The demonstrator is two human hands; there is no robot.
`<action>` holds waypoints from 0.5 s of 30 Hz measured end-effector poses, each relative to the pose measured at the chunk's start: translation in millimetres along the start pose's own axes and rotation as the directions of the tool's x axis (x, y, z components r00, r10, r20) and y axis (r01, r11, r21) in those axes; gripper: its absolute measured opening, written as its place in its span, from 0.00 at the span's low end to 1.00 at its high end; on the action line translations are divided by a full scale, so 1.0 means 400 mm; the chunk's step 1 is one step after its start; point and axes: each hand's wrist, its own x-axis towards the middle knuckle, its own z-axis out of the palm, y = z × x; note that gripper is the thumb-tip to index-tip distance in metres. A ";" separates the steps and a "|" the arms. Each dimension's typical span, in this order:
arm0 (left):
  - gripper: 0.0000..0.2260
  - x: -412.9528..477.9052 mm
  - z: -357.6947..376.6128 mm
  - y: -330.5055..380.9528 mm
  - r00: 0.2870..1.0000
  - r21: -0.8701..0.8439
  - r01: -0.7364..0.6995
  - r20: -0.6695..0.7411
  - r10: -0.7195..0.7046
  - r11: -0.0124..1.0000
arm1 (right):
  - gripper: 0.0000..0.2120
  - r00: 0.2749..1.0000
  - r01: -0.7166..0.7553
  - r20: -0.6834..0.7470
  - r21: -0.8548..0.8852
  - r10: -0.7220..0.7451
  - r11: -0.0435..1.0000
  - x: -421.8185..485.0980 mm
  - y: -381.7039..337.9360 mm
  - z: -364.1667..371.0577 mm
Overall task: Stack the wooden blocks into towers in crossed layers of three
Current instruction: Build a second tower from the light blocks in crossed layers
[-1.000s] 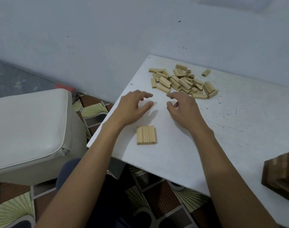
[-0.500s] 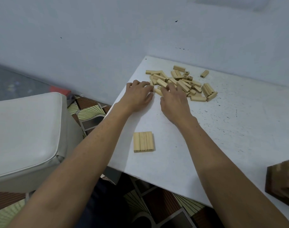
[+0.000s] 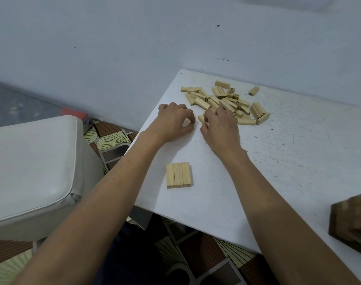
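Observation:
A loose pile of pale wooden blocks [image 3: 227, 101] lies at the far side of the white table [image 3: 278, 161]. One flat layer of three blocks [image 3: 178, 175] sits side by side near the table's front left edge. My left hand [image 3: 174, 120] is at the pile's near left edge, its fingers curled round a small block that is mostly hidden. Right beside it, my right hand [image 3: 218, 125] curls its fingers over a block [image 3: 201, 118] at the pile's near edge. A single block [image 3: 254, 90] lies apart, behind the pile.
A dark wooden stepped object [image 3: 354, 223] stands at the table's right front edge. A white cushioned seat [image 3: 31, 165] is left of the table. Grey wall runs behind, patterned floor below.
Both hands have moved away from the three-block layer to the near edge of the pile and their fingers have curled onto blocks there.

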 end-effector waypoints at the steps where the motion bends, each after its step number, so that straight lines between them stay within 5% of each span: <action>1: 0.09 -0.004 -0.001 0.008 1.000 0.006 -0.014 0.012 0.014 1.000 | 0.07 1.000 -0.012 0.015 -0.022 0.012 1.000 -0.014 0.004 -0.010; 8: 0.12 -0.040 -0.029 0.085 0.971 0.090 -0.144 0.207 0.123 0.985 | 0.07 0.992 -0.074 0.092 -0.097 0.083 0.992 -0.143 0.040 -0.093; 15: 0.11 -0.072 -0.043 0.181 0.904 -0.022 -0.243 0.356 0.235 0.970 | 0.04 0.997 -0.068 0.039 -0.070 0.071 0.995 -0.287 0.077 -0.160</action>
